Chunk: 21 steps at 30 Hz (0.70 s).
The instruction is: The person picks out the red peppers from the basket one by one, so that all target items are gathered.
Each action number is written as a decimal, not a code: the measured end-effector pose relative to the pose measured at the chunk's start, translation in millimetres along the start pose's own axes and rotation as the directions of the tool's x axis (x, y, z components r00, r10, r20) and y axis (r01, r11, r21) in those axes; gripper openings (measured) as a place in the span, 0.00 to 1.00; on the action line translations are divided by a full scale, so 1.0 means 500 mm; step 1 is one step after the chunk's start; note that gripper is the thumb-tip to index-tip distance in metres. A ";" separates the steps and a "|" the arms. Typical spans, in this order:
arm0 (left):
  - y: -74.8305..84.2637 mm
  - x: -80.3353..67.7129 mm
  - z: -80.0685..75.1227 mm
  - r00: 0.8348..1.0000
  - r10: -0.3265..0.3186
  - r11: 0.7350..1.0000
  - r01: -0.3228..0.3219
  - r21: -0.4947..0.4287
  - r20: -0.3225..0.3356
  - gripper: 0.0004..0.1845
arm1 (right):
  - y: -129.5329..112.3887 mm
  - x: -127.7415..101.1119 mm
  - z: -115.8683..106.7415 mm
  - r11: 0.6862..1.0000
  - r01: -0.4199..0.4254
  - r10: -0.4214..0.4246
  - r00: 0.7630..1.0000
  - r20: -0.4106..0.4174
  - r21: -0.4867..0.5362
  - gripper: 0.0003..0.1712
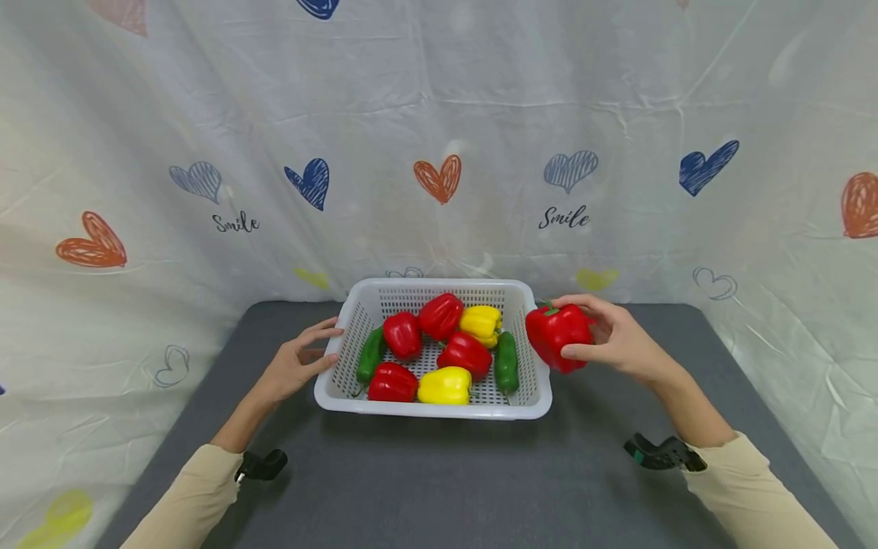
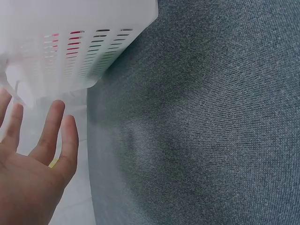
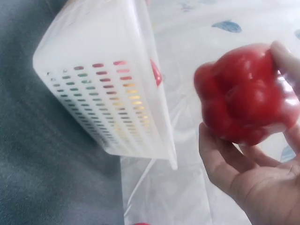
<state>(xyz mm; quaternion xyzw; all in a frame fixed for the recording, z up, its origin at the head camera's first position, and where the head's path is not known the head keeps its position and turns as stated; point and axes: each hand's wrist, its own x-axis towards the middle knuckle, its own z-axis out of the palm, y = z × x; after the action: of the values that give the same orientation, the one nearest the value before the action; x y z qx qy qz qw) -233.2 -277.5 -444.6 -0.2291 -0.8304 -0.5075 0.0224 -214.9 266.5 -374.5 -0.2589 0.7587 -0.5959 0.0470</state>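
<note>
Head view: your right hand [image 1: 617, 343] grips one red bell pepper [image 1: 558, 335], fingers curled round it, just outside the right wall of the white basket [image 1: 439, 412] and clear of the grey table [image 1: 439, 473]. Your left hand [image 1: 298, 364] rests with relaxed, spread fingers against the basket's left wall. Eight peppers lie inside — four red, two yellow, two green. Judged from this, one pepper is in transit at the basket's edge. Readable writing: "Smile" [image 1: 564, 219], printed twice on the heart-patterned backdrop — no brand labels are visible.
</note>
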 end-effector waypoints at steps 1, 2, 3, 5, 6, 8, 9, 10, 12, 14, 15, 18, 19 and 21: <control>0.000 0.000 0.000 1.000 -0.001 1.000 0.001 0.001 -0.001 0.26 | 0.001 -0.003 -0.002 1.000 0.005 -0.005 1.000 -0.016 -0.009 0.40; 0.001 0.000 0.000 1.000 -0.001 1.000 0.001 0.002 -0.002 0.26 | 0.002 -0.005 -0.004 1.000 0.011 -0.011 0.999 -0.034 -0.022 0.40; 0.001 0.000 0.000 1.000 -0.002 1.000 0.002 0.000 -0.002 0.26 | 0.003 -0.008 -0.005 1.000 0.014 -0.015 0.999 -0.047 -0.028 0.40; 0.001 0.000 0.001 1.000 -0.003 1.000 0.003 -0.003 -0.002 0.26 | 0.007 -0.013 -0.008 0.999 0.014 -0.017 0.997 -0.071 -0.031 0.39; 0.001 0.000 0.001 1.000 -0.004 1.000 0.004 -0.005 -0.002 0.26 | 0.009 -0.016 -0.010 1.000 0.013 -0.015 0.997 -0.078 -0.025 0.39; 0.000 0.001 0.000 1.000 -0.002 1.000 0.002 -0.006 -0.002 0.26 | 0.013 -0.021 -0.013 1.000 0.013 -0.014 0.996 -0.085 -0.013 0.38; 0.000 0.001 0.000 1.000 -0.003 1.000 0.003 -0.005 -0.002 0.26 | 0.015 -0.023 -0.014 1.000 0.012 -0.013 0.996 -0.087 -0.009 0.38; -0.001 0.001 -0.001 1.000 -0.003 1.000 0.003 -0.003 -0.002 0.26 | 0.017 -0.026 -0.016 1.000 0.012 -0.013 0.996 -0.090 -0.009 0.39; -0.002 0.001 -0.001 1.000 -0.002 1.000 0.002 -0.003 0.000 0.26 | 0.021 -0.031 -0.018 1.000 0.014 -0.015 0.996 -0.091 -0.010 0.40; -0.003 0.001 -0.001 1.000 0.002 1.000 -0.002 -0.003 0.001 0.26 | 0.024 -0.036 -0.021 1.000 0.014 -0.015 0.996 -0.088 -0.009 0.42; -0.004 0.001 -0.002 1.000 0.004 1.000 -0.004 -0.005 0.002 0.26 | 0.026 -0.039 -0.022 1.000 0.012 -0.013 0.996 -0.089 -0.015 0.43; -0.005 0.001 -0.002 1.000 0.018 1.000 -0.018 -0.007 0.001 0.26 | 0.030 -0.047 -0.028 1.000 -0.003 0.001 0.995 -0.100 -0.018 0.45; -0.005 0.001 -0.002 1.000 0.023 1.000 -0.023 -0.008 0.001 0.26 | 0.031 -0.051 -0.030 1.000 -0.010 0.008 0.994 -0.109 -0.022 0.46; -0.006 0.001 -0.002 1.000 0.031 0.999 -0.031 -0.012 0.001 0.26 | 0.034 -0.058 -0.036 0.999 -0.029 0.024 0.989 -0.146 -0.037 0.46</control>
<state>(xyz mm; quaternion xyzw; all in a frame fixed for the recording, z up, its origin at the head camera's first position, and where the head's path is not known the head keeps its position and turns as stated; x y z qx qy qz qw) -234.9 -279.0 -446.5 -0.2423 -0.8237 -0.5118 0.0283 -202.3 297.8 -392.0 -0.2056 0.7750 -0.5975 -0.0055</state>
